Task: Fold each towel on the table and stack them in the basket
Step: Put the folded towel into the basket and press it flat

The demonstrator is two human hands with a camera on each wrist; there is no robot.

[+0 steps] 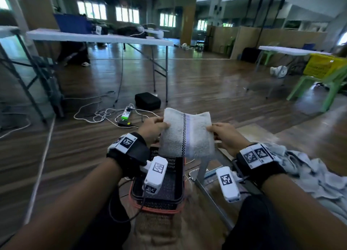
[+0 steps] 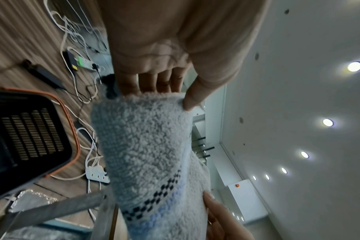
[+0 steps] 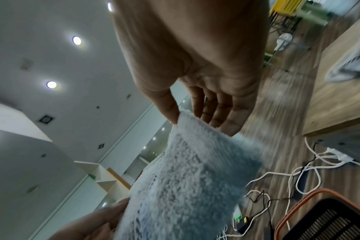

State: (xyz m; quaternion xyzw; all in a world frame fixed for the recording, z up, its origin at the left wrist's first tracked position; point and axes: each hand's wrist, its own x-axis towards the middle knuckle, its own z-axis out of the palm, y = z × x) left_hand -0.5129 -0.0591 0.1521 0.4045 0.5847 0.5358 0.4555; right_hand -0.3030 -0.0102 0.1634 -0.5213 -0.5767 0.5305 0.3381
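Note:
A folded pale grey towel [image 1: 187, 133] with a dark checked stripe and a blue band is held up in the air between both hands. My left hand [image 1: 154, 128] pinches its left edge, thumb on top and fingers underneath [image 2: 154, 84]. My right hand [image 1: 223, 134] pinches the right edge the same way [image 3: 195, 113]. The towel [image 2: 152, 146] hangs above the far end of a black slatted basket [image 1: 177, 174] with an orange rim, which looks empty. More pale towels [image 1: 308, 172] lie crumpled on the table at my right.
The basket [image 2: 29, 129] sits low in front of me, beside a grey metal table leg [image 1: 201, 167]. White cables and a power strip [image 1: 126, 114] lie on the wooden floor beyond. Folding tables [image 1: 99, 37] and green chairs [image 1: 319, 84] stand farther off.

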